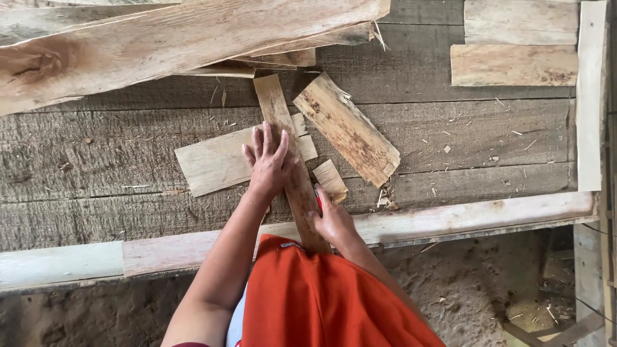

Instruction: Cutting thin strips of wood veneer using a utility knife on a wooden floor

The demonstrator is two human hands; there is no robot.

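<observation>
Pressing flat on a long, narrow strip of pale rough-sawn wood (286,151), the left hand (268,164) lies palm down with its fingers spread and straight, gripping nothing, only bearing down on the strip's upper half. Under those fingers and out to their left lies a wider, flat pale offcut board (215,164), which the strip crosses on top. The right hand (331,218) sits nearer the person, at the strip's lower right edge; its fingers curl against the side of the wood, and a small red object shows at the fingertips, too hidden to tell what it is or whether it is truly gripped. The strip itself runs from beyond the left fingertips, where it reaches the pile of long rough planks (173,38), down past both hands to the orange cloth (321,302) at the person's lap. Just right of the left fingers rests a broad brown-stained slab of wood (347,128), tilted diagonally, and a small pale chip of wood (330,180) lies between that slab and the right hand. All of it sits on a grey weathered plank bench (116,154), strewn with splinters, with two short pale boards (514,64) well beyond the right fingers
</observation>
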